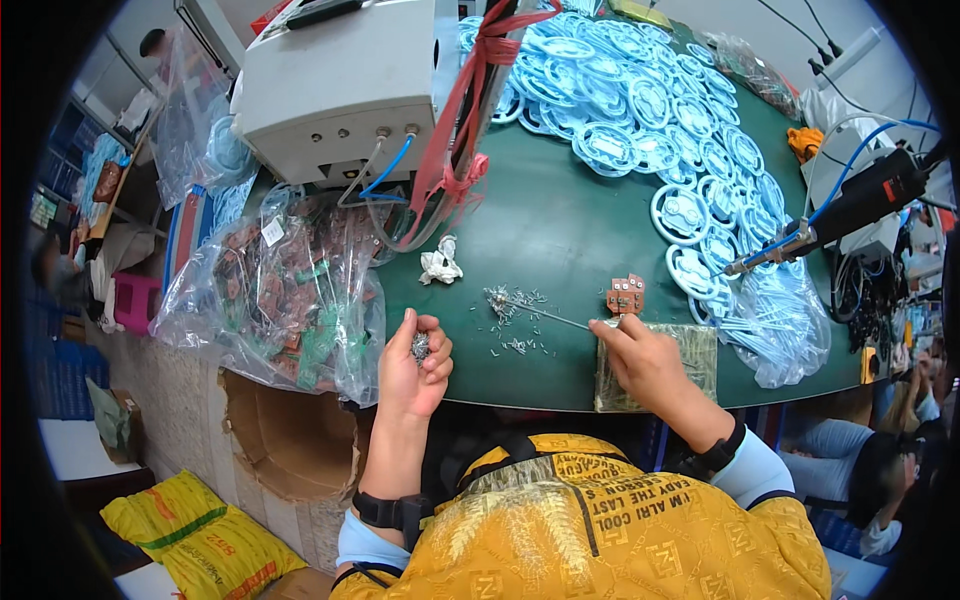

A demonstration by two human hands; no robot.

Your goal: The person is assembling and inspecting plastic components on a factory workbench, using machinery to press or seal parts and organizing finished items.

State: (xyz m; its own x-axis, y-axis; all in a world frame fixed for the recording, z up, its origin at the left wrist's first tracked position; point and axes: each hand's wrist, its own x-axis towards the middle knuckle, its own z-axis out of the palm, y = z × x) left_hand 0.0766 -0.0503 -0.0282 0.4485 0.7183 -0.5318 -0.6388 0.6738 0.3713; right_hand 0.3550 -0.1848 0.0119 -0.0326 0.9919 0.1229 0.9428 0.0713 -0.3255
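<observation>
Left hand [413,362] cupped w/ small metal bits; right hand [645,358] pinching thin rod [545,313] on green table [560,225].

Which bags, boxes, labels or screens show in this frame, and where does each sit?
Clear plastic bag: left table edge, bulging, full of brown and green circuit boards.
White label: small square on that bag's top.
Cardboard box: under the table edge, open, brown, torn rim.
Yellow sack: floor, lower left, green and red print.
No screens visible.
</observation>
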